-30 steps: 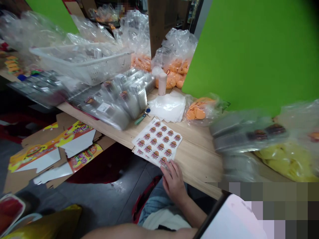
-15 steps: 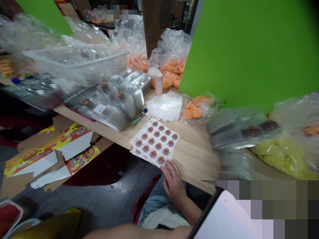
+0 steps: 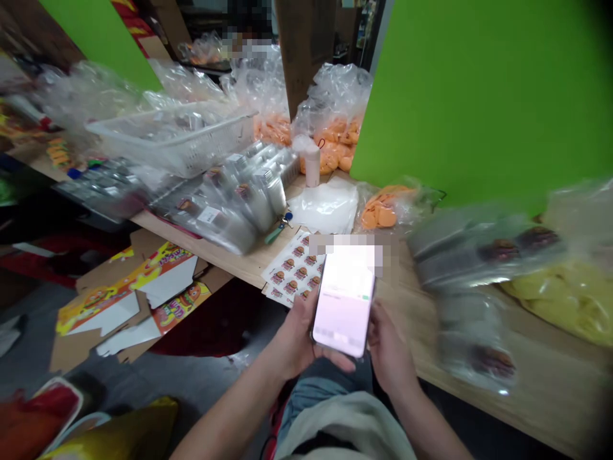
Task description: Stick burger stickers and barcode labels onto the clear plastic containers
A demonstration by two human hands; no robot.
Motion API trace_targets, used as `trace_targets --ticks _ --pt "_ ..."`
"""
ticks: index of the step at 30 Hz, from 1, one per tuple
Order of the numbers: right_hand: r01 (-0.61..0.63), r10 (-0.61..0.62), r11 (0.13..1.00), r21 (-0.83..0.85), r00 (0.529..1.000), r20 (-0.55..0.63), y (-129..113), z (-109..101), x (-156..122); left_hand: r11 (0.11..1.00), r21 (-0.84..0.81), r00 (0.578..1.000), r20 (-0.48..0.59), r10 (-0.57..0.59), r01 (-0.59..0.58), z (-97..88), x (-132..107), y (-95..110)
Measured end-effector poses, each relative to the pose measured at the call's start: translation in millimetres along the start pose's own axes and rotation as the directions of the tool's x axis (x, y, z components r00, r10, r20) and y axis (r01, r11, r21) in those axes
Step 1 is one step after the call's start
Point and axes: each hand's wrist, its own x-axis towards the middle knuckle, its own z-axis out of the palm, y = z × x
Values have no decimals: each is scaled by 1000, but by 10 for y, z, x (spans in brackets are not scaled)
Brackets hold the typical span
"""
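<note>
A phone (image 3: 343,305) with a lit pinkish-white screen is held upright in front of me, over the near edge of the wooden table (image 3: 479,358). My left hand (image 3: 297,335) wraps its left and bottom edge. On the other side my right hand (image 3: 389,345) grips its right edge. Just behind the phone a sheet of round burger stickers (image 3: 293,271) lies on the table, partly covered by the phone.
Stacks of clear plastic packs (image 3: 230,198) and a white basket (image 3: 172,137) fill the table's left. Bags of orange pieces (image 3: 335,137) stand at the back, clear film sheets (image 3: 325,206) beside them, blurred packs (image 3: 479,268) and a yellow bag (image 3: 565,300) on the right. Flattened printed cartons (image 3: 129,297) lie on the floor.
My right hand left the sticker sheet. The phone came from the lower right to the middle, and both hands now hold it.
</note>
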Motion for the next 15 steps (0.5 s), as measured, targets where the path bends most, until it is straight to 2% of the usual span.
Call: trace_targets --ticks 3,6,10,15 --pt "-77 69 993 93 993 91 -321 48 5 999 -46 988 -152 -17 10 -140 52 -3" --pt "-83 83 997 2 990 110 -506 128 -12 995 -94 984 -171 -53 37 -192 36 -60" --pt "-50 61 994 -92 991 121 -548 170 -27 997 -60 982 -182 -57 46 -178 -2 -121" --pt "-23 38 994 -107 989 144 -516 109 -38 999 18 982 -188 -35 39 -153 3 -144"
